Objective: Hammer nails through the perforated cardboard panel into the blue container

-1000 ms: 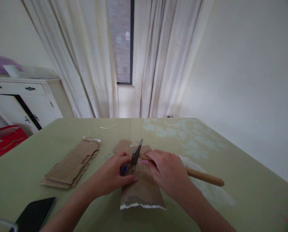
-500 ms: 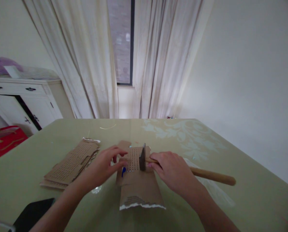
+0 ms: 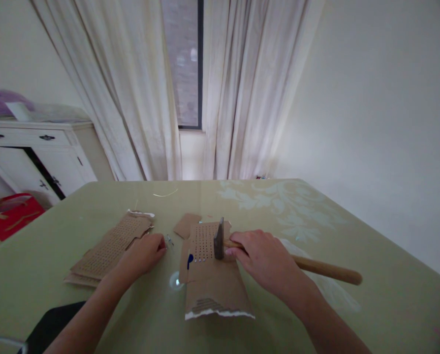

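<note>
My right hand [image 3: 259, 255] is wrapped round the wooden handle of a hammer [image 3: 327, 269], close to its dark metal head. The head rests over a piece of brown cardboard [image 3: 218, 287] with rows of small holes and a torn white front edge. A few tiny shiny points show along the lowest row. Left of the cardboard, my left hand [image 3: 149, 253] is closed, its fingertips curled by some small thin shiny pieces [image 3: 170, 240] on the table. Whatever the fingers may hold is hidden. A dark blue mark [image 3: 190, 259] shows at the cardboard's left edge.
A stack of holed cardboard [image 3: 109, 246] lies at the left, partly behind my left arm. Behind the work is a small cardboard scrap [image 3: 187, 225]. Clear plastic [image 3: 334, 290] lies under the hammer handle. A black object [image 3: 53, 324] sits at front left on the glossy table [image 3: 271, 324].
My left hand has moved left off the cardboard to the small shiny pieces, and its fingers have closed. My right hand and the hammer have stayed nearly in place.
</note>
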Action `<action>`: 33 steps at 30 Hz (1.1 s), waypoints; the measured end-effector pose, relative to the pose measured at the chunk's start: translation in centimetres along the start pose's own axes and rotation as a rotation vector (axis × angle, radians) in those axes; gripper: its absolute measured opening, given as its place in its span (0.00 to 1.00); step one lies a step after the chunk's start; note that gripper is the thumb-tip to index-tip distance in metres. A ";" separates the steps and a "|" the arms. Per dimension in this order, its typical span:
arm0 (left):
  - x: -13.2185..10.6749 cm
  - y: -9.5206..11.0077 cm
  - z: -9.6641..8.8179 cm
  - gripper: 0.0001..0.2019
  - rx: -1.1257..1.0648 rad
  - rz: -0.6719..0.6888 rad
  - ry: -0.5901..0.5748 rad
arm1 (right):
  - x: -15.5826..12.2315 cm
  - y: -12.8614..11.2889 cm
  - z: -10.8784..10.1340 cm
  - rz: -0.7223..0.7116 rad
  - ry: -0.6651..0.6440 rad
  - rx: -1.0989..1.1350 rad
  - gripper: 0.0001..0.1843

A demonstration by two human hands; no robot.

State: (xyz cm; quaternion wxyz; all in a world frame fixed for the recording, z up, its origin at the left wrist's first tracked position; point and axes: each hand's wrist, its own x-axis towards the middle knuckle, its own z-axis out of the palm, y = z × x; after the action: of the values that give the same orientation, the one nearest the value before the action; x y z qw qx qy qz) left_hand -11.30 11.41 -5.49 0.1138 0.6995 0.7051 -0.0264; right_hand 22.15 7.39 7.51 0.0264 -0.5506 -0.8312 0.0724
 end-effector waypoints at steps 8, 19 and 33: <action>-0.3 -0.5 -0.5 0.12 0.039 -0.006 0.002 | 0.1 0.0 0.1 0.002 -0.005 -0.002 0.12; -0.9 -1.2 -0.9 0.09 -0.042 0.006 0.070 | 0.0 0.1 0.1 -0.012 -0.013 -0.005 0.11; -5.1 8.7 -4.9 0.17 -0.689 0.388 0.208 | 0.1 0.1 0.0 -0.021 -0.004 -0.015 0.12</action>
State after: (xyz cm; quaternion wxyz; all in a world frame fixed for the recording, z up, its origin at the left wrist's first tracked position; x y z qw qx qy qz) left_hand -3.28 7.56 1.39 0.2722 0.7394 0.5354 0.3041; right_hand 22.21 7.49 7.45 0.0216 -0.5418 -0.8376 0.0669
